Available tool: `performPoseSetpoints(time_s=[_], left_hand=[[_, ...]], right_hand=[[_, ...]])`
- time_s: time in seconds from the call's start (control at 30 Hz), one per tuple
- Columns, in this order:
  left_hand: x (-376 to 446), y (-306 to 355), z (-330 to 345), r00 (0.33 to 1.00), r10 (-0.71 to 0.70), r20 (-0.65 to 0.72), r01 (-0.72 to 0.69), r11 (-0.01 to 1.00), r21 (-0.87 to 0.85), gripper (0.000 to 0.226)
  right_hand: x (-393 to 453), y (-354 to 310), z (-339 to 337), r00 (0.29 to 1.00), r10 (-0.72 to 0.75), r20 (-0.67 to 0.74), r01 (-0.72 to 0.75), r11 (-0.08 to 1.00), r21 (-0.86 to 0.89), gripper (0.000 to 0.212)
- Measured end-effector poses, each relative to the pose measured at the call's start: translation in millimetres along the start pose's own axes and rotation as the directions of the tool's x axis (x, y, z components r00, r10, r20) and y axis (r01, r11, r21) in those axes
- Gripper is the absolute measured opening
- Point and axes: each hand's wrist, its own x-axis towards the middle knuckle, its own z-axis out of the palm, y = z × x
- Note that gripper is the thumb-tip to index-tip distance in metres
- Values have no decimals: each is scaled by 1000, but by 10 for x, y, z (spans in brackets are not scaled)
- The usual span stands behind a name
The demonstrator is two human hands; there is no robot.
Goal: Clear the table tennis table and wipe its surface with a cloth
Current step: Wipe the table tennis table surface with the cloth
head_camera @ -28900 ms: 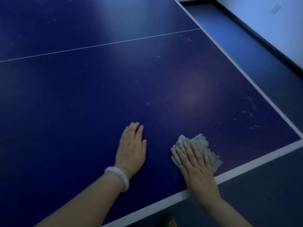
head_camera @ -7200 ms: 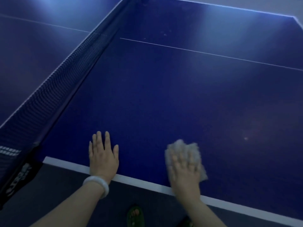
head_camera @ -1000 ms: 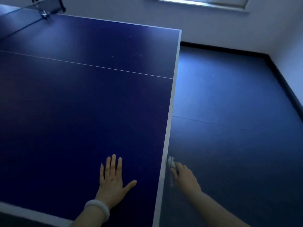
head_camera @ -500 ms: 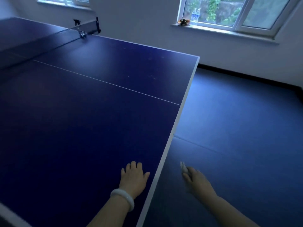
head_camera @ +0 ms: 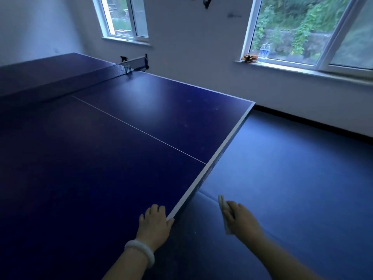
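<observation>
The dark blue table tennis table (head_camera: 125,158) fills the left and middle of the view, its white end edge running diagonally. My left hand (head_camera: 154,225), with a white bangle on the wrist, rests on the tabletop at that edge, fingers bent, thumb at the rim. My right hand (head_camera: 240,221) is off the table to the right, over the floor, and grips a folded pale cloth (head_camera: 223,207) that sticks out beyond my fingers. The net (head_camera: 84,77) crosses the table at the far left.
Blue floor (head_camera: 292,178) lies right of the table, with a seam line. On the right window sill (head_camera: 302,69) stand two water bottles (head_camera: 264,50) and orange paddles (head_camera: 250,58). A second window (head_camera: 123,19) is at the back left.
The view has lifted and swung toward the windows. My left hand slid right to the table's end edge. My right hand stays off the table holding the cloth.
</observation>
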Motion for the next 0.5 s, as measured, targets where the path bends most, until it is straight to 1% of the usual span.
performPoseSetpoints(time_s=[0.13,0.23,0.4,0.5], left_hand=[[157,112,-18,997,-69,24,69,997,-18,49],[437,131,-20,992,-116,57,120,991,-60,47],[1138,187,-91,982,-173,72,180,979,-97,51],[1568,250,-122,977,-197,84,207,970,-124,56]], right_hand=[[406,42,-72,996,-81,48,81,997,7,33],[822,51,-125,988,-147,40,148,989,-18,32],[1690,-2,-235,970,-243,-6,240,963,-120,33],[2253,-103,-269,933,-360,-11,352,919,-179,32]])
